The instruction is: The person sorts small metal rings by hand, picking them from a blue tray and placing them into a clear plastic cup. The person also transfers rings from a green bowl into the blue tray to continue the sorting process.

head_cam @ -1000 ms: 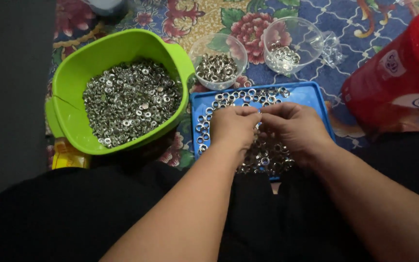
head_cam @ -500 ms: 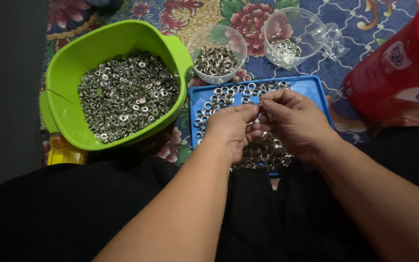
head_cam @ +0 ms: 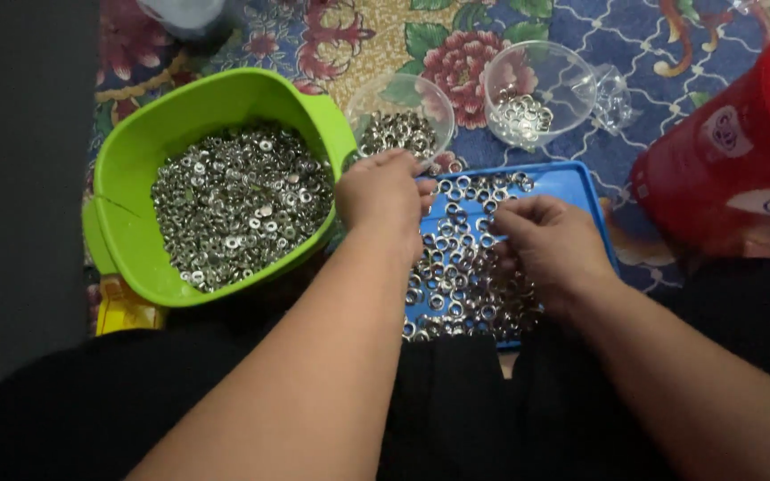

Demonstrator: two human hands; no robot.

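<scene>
A blue tray (head_cam: 572, 183) lies on my lap, strewn with several small silver metal rings (head_cam: 456, 267). My left hand (head_cam: 383, 200) hovers at the tray's far left corner, close to a clear bowl (head_cam: 400, 116) of the same rings; its fingers curl down and what they hold is hidden. My right hand (head_cam: 550, 245) rests on the tray's right half, fingertips pinched among the rings. A second clear bowl (head_cam: 536, 93) with a few rings stands farther right.
A big green tub (head_cam: 153, 160) filled with silver rings sits to the left, on a yellow object (head_cam: 122, 312). A red bucket (head_cam: 733, 151) stands at the right. A patterned floral rug (head_cam: 385, 36) lies underneath. A crumpled clear plastic bag (head_cam: 615, 98) lies beside the right bowl.
My left hand has moved away from my right hand, up and left toward the nearer clear bowl. My right hand stays over the tray.
</scene>
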